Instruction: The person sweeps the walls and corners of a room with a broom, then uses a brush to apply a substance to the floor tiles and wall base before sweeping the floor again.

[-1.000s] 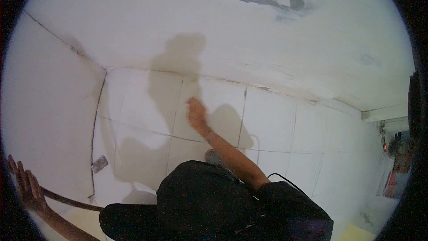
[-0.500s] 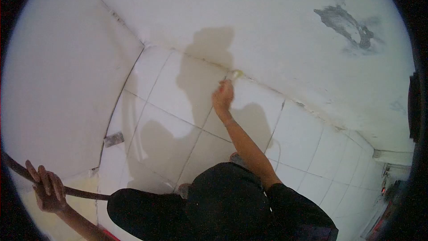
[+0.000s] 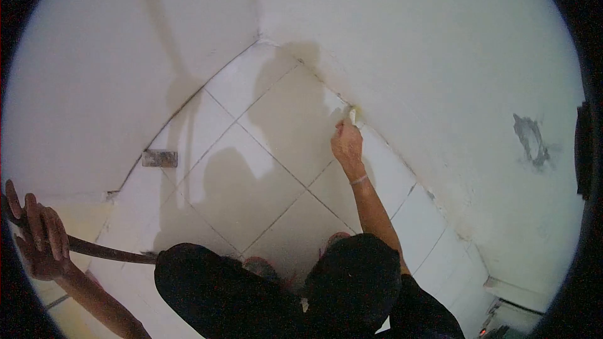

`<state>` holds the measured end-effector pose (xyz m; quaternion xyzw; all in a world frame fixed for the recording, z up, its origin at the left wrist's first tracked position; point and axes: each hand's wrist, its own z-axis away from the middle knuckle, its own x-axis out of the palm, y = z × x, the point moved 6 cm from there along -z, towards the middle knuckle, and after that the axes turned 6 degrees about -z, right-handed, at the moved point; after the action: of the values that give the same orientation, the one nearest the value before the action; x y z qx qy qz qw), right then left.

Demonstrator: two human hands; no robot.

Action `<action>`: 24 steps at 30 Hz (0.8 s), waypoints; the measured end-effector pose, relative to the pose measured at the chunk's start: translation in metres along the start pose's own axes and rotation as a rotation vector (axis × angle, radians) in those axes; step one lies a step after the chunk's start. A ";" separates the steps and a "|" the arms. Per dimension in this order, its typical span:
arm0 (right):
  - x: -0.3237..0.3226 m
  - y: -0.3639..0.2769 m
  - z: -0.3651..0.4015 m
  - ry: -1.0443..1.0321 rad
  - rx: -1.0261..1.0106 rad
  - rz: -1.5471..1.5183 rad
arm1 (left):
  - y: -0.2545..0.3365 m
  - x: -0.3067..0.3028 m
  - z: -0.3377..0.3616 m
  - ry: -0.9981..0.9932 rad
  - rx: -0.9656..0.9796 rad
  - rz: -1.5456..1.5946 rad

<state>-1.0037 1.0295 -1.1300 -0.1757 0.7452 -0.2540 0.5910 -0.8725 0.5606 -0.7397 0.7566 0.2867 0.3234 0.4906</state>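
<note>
My right hand [image 3: 347, 146] is closed on a small tool with a pale, yellowish head [image 3: 353, 115], which looks like a paintbrush. Its head meets the seam where the tiled floor [image 3: 276, 157] joins the white wall [image 3: 402, 63]. At the far left, my left hand [image 3: 45, 238] has its fingers over a dark, curved rod or hose [image 3: 107, 252] and seems to grip it. The rod runs right to my dark-clad knee [image 3: 195, 276], where its end is hidden.
A grey, dusty rectangular block [image 3: 160, 158] lies on the tiles by the left wall [image 3: 107, 81]. Bare grey plaster shows in a patch [image 3: 531, 140] on the right wall. My feet [image 3: 260, 268] are on the floor below me. Some dark items [image 3: 502, 325] sit at the lower right.
My view has turned, so the room corner now sits further right and higher. My right hand appears slightly further right along the wall seam, still holding the tool. The left hand still holds the rod.
</note>
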 end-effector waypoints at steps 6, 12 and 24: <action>0.060 -0.057 -0.092 -0.334 -0.190 0.108 | 0.003 -0.037 0.037 0.122 -0.095 -0.065; -0.054 -0.105 -0.114 -0.547 -0.213 0.253 | 0.019 -0.072 0.070 0.325 0.050 -0.201; 0.054 -0.133 -0.202 -0.831 -0.540 0.421 | -0.035 -0.089 0.030 0.732 0.079 -0.420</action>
<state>-1.2173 0.9261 -1.0597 -0.2539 0.5064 0.1615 0.8081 -0.9087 0.4892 -0.7999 0.5352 0.6021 0.4524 0.3826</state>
